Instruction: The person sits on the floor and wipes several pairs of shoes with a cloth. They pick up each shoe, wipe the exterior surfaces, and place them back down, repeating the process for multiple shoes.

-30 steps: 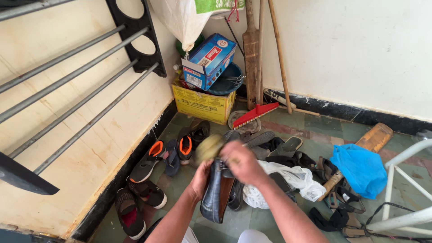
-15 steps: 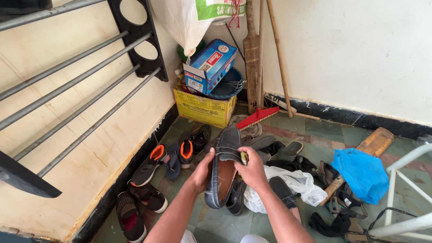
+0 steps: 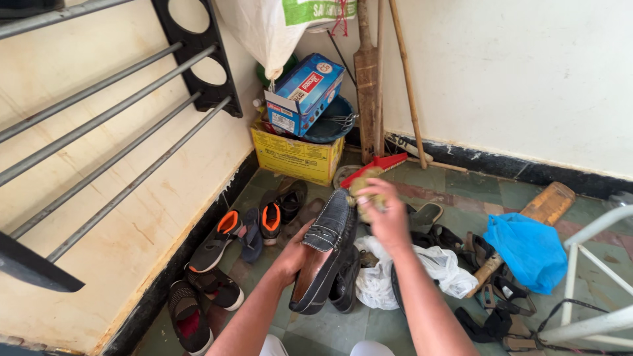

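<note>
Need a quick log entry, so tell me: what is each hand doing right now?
Left hand: closed on a dark loafer, gripped from the side.
Right hand: closed around a yellowish-green cloth at the loafer's toe.

Blue carton (image 3: 304, 94) atop yellow box (image 3: 295, 157); white sack (image 3: 277, 29) above.

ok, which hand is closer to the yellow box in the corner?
Right. The right hand, gripping a greenish pad, sits just below the yellow box by the shoe's toe. The left hand holds the dark loafer lower down, farther off.
</note>
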